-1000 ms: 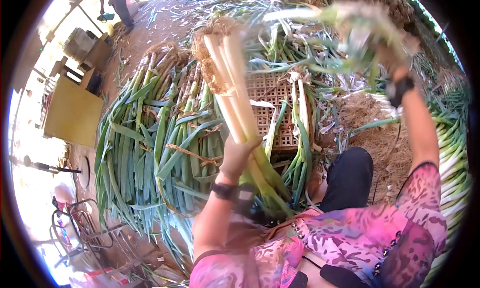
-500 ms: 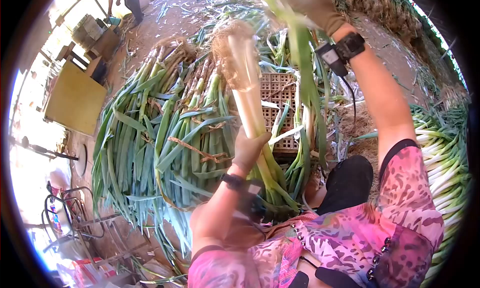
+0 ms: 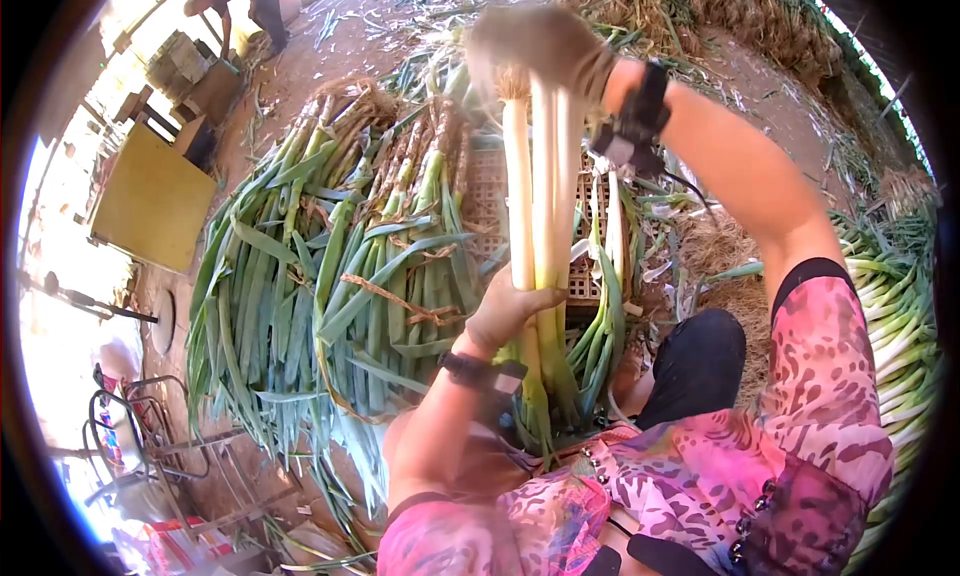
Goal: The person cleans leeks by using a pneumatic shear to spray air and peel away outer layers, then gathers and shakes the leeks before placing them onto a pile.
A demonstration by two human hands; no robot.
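My gloved left hand is wrapped round a few leeks at the lower part of their white stalks. They stand roots up, with the green leaves hanging towards my lap. Over the root ends is my gloved right hand, smeared by motion, so its fingers cannot be made out. A brown plastic crate shows behind the stalks, with other leeks beside it. To the left lies a big heap of untrimmed leeks, roots away from me and green leaves towards me.
On the right is a pile of white-stemmed leeks. Dry root scraps lie by my knee. A yellow board and a metal frame stand left. Another person bends over at the back left.
My right hand has come down and left from the upper right, and the leaf strip it held no longer shows. The leeks in my left hand have swung more upright, their white stalks now bare.
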